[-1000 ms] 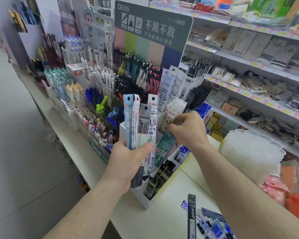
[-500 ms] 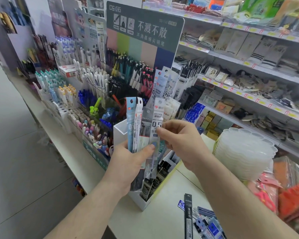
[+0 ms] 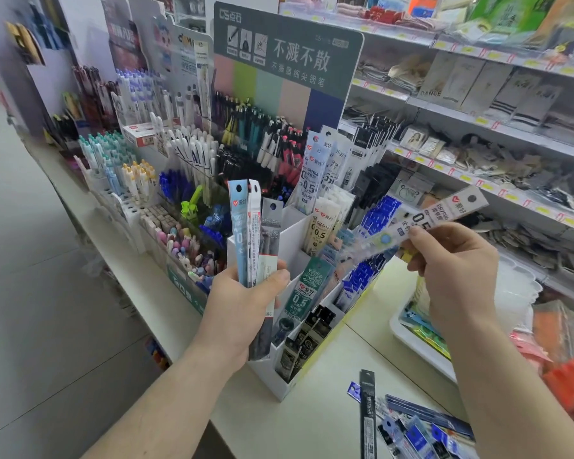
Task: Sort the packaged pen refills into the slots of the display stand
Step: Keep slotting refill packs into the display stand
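Observation:
My left hand (image 3: 246, 306) grips a bundle of packaged pen refills (image 3: 254, 226) upright in front of the white display stand (image 3: 289, 385). The bundle holds a light blue pack, a white pack and a grey one. My right hand (image 3: 454, 270) pinches a single clear refill pack (image 3: 421, 220) marked 0.5, tilted nearly flat, to the right of the stand above the counter. The stand's stepped slots hold green, black, blue and white refill packs (image 3: 304, 293). More loose refill packs (image 3: 408, 429) lie on the counter at the bottom right.
Pen displays (image 3: 186, 160) and a grey sign board (image 3: 285, 58) stand behind the stand. Shelves of small goods (image 3: 478, 134) run along the right. A white tray (image 3: 418, 346) and clear plastic containers (image 3: 517, 293) sit right of the stand. The aisle floor (image 3: 30, 293) lies to the left.
My right hand pulled one clear 0.5 refill pack out of the left hand's bundle and carried it right, tilting it flat. The left hand kept the remaining packs upright.

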The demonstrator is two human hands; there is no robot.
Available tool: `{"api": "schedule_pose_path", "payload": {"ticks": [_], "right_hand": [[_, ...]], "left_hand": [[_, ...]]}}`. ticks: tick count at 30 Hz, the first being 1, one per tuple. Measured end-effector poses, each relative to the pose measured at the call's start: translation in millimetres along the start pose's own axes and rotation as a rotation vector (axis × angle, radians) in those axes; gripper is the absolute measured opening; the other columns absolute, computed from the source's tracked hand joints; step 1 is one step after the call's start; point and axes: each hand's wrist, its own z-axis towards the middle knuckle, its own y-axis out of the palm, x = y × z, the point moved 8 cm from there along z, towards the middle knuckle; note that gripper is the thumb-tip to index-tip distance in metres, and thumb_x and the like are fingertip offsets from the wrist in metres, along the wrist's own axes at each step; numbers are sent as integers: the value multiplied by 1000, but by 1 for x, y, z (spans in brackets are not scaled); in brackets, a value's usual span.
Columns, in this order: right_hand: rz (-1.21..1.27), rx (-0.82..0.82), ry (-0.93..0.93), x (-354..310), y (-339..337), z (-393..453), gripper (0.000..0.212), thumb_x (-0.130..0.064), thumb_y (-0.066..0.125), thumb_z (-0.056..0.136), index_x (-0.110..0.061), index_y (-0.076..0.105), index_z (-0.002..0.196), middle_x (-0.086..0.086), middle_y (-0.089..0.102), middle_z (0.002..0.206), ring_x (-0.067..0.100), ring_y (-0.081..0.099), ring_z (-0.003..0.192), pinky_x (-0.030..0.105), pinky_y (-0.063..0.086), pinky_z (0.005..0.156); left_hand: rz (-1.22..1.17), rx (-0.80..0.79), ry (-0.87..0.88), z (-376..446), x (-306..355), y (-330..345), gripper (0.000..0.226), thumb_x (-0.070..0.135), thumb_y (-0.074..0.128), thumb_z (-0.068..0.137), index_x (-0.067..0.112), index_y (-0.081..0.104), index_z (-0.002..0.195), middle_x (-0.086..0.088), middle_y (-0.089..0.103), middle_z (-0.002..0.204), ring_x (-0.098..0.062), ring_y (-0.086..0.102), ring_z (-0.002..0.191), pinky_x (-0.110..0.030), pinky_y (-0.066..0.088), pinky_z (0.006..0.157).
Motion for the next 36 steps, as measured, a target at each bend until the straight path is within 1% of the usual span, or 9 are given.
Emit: {"api": "schedule_pose_path", "payload": {"ticks": [6,11,17,20,24,27,30,33,36], "right_hand": [[-113,-60,-67,10,-16,-17,18,0,71,87,-4,66,70,4,67,60,11,54,45,19,44,45],[-136,-118,-88,17,-3,-27,29,-1,72,87,-19,67,64,3,69,62,12,58,46,17,42,43],[-64,-125,-253,-31,36,-4,26,-5,72,88,-29,72,78,-10,74,71,6,64,54,18,51,50],[-124,-149,-303,-49,66,14,28,-10,74,88,-34,70,74,-13,72,73,7,65,60,20,51,53],[-277,-173,-388,-54,96,32,18,-15,72,90,-18,70,72,-6,68,67,16,61,58,26,49,54],[-430,-197,-442,-49,111,40,18,-19,70,91,-13,69,73,-15,57,60,6,50,52,26,44,54],[-540,-237,-425,-38,124,45,20,-21,70,90,-17,67,71,-20,52,57,1,47,53,24,39,57],[-619,-332,-346,-23,137,49,20,-21,69,89,-21,69,69,-13,57,61,9,53,58,28,48,62],[-723,-404,-283,-14,148,53,15,-22,69,88,-20,74,75,-5,64,79,14,61,76,36,57,74]], "left_hand": [[-8,-7,-29,-2,-4,5,27,9,74,87,31,78,73,13,68,63,1,59,54,-15,48,51],[0,-10,-48,-3,-7,13,19,8,74,87,23,76,75,12,66,60,0,58,54,-15,48,51],[-28,-19,-12,0,5,21,12,6,71,89,18,73,87,14,68,61,3,62,55,-13,49,50],[-26,-16,1,3,10,21,11,8,72,89,19,74,87,14,69,63,2,62,56,-15,50,52],[-14,0,7,5,11,17,23,11,73,89,30,78,77,14,68,64,0,61,56,-16,49,53],[-28,18,7,6,10,14,29,8,74,87,33,79,75,13,67,63,-2,61,55,-17,49,52],[-32,18,1,6,8,13,27,8,74,87,32,79,75,12,67,63,-3,60,55,-17,49,52],[-41,10,-5,5,7,14,27,9,75,87,33,79,75,11,67,64,-3,61,55,-17,49,52],[-53,-3,-3,4,7,17,31,8,74,88,36,78,74,13,69,64,-1,63,57,-16,50,52]]}}
